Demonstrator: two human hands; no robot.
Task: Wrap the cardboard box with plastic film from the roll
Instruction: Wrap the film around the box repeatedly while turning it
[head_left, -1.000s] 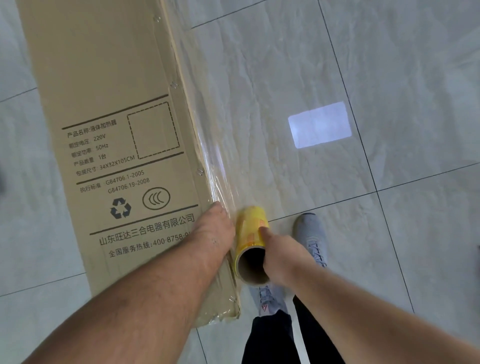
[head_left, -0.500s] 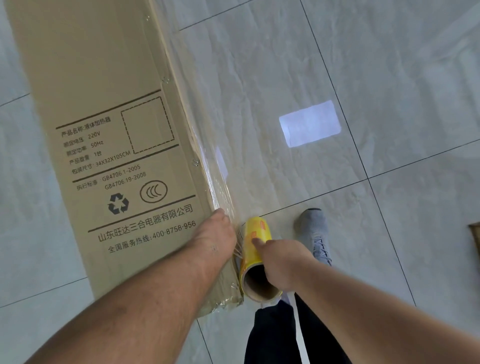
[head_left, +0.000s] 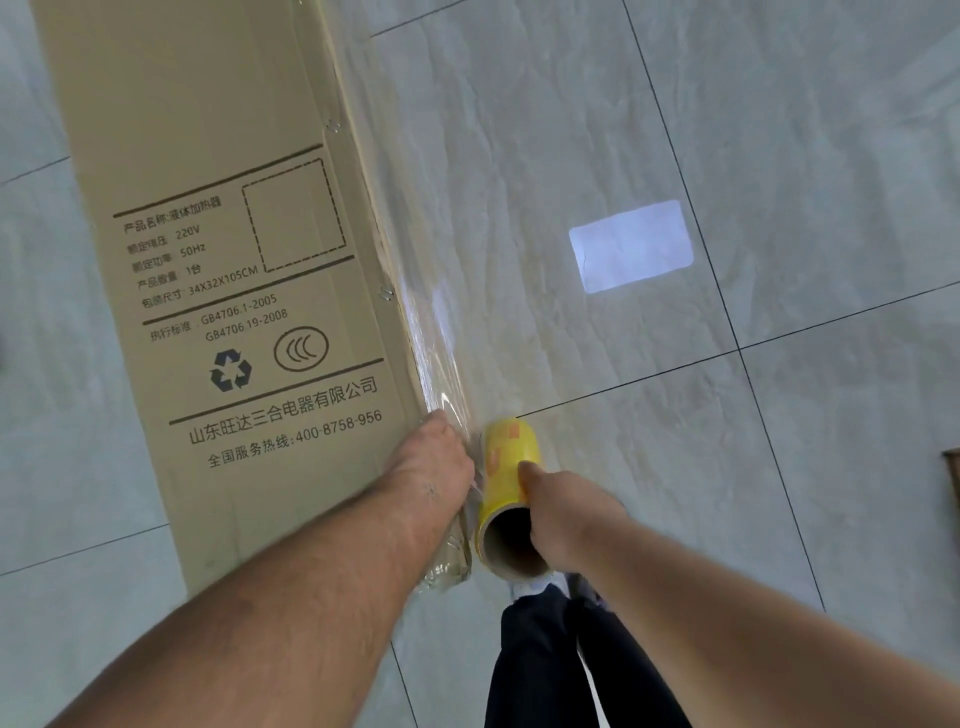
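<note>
The tall cardboard box (head_left: 218, 260) stands on the tiled floor (head_left: 779, 467), film (head_left: 436, 332) clinging to its right side — the left hand (head_left: 434, 462) presses that edge, the right hand (head_left: 566, 514) grips the yellow roll (head_left: 506, 457) just beside it

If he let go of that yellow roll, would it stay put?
Probably not. The yellow roll is a round tube over smooth glossy floor tiles, so it would likely roll. Its hollow core suggests it is fairly light, and his right hand holds it alone.

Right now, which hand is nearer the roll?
Right. The right hand grips the roll; the left hand is beside it, on the box edge.
</note>
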